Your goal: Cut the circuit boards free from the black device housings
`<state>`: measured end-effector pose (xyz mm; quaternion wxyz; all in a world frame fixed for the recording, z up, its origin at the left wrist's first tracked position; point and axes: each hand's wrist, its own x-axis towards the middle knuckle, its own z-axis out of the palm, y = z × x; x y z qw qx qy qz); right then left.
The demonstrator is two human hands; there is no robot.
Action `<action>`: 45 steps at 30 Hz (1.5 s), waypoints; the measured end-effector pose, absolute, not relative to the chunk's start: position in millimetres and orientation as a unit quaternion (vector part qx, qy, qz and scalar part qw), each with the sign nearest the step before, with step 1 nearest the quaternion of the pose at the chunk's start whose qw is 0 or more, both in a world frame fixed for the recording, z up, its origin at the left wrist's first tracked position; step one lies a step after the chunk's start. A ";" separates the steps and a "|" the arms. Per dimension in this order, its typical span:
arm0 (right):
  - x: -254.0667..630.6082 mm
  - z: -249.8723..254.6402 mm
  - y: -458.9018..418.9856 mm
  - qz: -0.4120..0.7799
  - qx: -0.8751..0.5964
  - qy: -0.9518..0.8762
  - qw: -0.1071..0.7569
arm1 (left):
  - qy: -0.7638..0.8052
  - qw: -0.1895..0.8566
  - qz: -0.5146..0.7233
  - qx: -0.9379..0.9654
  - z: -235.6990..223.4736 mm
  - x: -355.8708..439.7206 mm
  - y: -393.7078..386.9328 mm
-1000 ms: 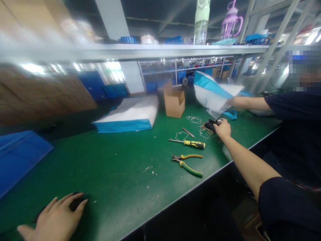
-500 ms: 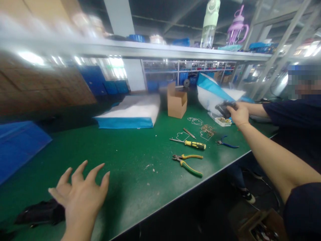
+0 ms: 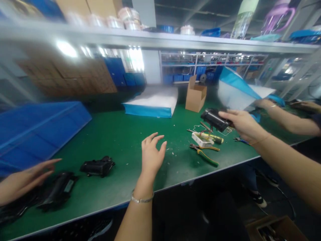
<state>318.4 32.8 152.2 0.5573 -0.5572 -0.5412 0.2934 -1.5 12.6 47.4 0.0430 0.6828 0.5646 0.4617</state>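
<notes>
My right hand (image 3: 243, 124) grips a black plastic unit (image 3: 214, 119) by one end, above the right part of the green bench. A small white open box (image 3: 202, 140) is joined to it by thin red wires. Over the middle of the bench is my left hand (image 3: 152, 150), fingers apart and holding nothing. Below the white box lie pliers (image 3: 207, 157) with yellow and green handles, partly covering nothing of my hands. A yellow and black screwdriver (image 3: 217, 138) lies partly hidden behind the box. Left of my left hand rests another black unit (image 3: 96, 166).
A co-worker's hand (image 3: 32, 177) hovers by more black units (image 3: 60, 190) at the left. Another person's hand (image 3: 265, 104) touches a blue and white bag (image 3: 235, 88). A blue bin (image 3: 45, 124), a flat white-and-blue package (image 3: 152, 100) and a cardboard box (image 3: 195, 98) also occupy the bench.
The view has swung left. My right hand has brought the black unit and its white box leftward, over the tools. My left hand has moved right from beside a black unit, still open.
</notes>
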 end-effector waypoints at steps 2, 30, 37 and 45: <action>291.2 131.9 27.2 0.343 -0.557 -0.533 0.536 | 0.542 0.143 0.481 0.675 48.5 1.2 11.5; 240.5 1.3 35.2 0.191 -0.537 -0.797 0.198 | 0.516 0.308 0.295 0.743 6.2 0.8 -0.4; 219.6 9.9 16.8 0.132 -0.555 -0.785 0.242 | 0.508 0.237 0.326 0.761 1.7 26.4 -4.0; 223.9 22.7 -3.1 -0.051 -0.574 -0.793 0.198 | 0.498 0.294 0.323 0.749 20.1 -12.9 -7.5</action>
